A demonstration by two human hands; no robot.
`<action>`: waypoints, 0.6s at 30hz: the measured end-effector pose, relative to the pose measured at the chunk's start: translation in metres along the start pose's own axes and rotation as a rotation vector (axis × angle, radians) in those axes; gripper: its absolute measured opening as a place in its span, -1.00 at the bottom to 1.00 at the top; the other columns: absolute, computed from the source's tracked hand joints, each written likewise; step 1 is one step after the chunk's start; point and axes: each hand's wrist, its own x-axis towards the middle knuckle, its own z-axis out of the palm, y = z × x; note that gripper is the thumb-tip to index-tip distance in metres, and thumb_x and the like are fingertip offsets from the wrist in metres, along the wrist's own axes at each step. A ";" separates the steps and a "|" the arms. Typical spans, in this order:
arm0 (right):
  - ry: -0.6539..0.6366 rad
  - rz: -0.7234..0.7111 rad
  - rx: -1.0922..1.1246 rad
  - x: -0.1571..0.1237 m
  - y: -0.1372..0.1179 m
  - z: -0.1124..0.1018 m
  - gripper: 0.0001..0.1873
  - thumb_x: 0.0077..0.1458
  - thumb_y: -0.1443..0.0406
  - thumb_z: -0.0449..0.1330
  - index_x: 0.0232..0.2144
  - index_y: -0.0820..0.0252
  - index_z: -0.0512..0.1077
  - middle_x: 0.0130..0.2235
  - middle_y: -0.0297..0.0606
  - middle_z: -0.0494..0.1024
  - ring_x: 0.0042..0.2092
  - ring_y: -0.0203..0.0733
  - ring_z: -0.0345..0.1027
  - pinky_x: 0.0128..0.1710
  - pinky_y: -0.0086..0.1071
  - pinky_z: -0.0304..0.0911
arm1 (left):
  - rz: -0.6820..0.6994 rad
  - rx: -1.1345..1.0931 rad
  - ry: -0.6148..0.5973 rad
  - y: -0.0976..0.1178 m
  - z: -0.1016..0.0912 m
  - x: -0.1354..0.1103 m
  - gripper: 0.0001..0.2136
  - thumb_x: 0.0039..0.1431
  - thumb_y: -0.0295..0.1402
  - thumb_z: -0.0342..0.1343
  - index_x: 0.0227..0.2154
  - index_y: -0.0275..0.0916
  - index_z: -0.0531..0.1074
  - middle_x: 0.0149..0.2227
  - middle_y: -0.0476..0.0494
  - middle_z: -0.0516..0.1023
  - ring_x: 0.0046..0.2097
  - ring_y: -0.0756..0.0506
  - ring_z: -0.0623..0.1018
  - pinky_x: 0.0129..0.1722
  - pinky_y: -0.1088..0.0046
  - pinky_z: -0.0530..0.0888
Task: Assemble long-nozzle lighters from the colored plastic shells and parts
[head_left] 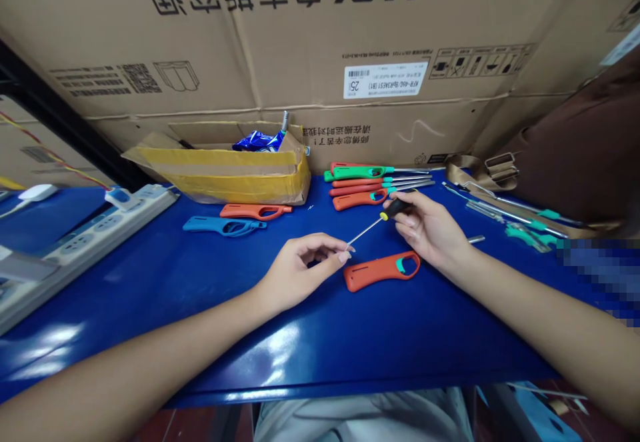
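Observation:
A screwdriver with a black and yellow handle is in my right hand, its fingers closed round the handle. The thin metal shaft slopes down to the left. At its tip, the thumb and fingers of my left hand are pinched together; anything small between them is too hard to see. Just below the two hands, an orange lighter body with a green trigger lies flat on the blue table. Part of a metal tube shows behind my right wrist.
Several gas lighters lie stacked at the back. An orange shell and a blue shell rest near a yellow-taped cardboard box. A power strip runs along the left. Metal tubes with green parts lie right.

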 end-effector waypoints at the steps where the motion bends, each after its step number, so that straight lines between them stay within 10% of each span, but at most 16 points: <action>1: -0.001 -0.004 -0.005 0.000 0.000 0.000 -0.79 -0.21 0.30 0.43 -0.49 0.26 0.51 -0.49 -0.33 0.54 -0.63 -0.53 -0.02 -0.76 -0.63 -0.05 | 0.001 -0.002 0.000 0.000 0.000 0.000 -0.83 0.20 -0.28 0.27 -0.23 -0.27 0.62 -0.19 -0.17 0.68 -0.19 -0.09 0.61 -0.15 0.40 0.52; 18: -0.023 -0.028 -0.040 -0.005 -0.006 0.004 -0.82 -0.10 0.27 0.42 -0.48 0.25 0.52 -0.45 -0.34 0.55 -0.61 -0.53 0.05 -0.70 -0.60 0.09 | -0.006 0.028 -0.032 -0.001 -0.001 0.000 -0.83 0.20 -0.27 0.27 -0.31 -0.31 0.60 -0.30 -0.15 0.64 -0.28 -0.05 0.57 -0.22 0.44 0.48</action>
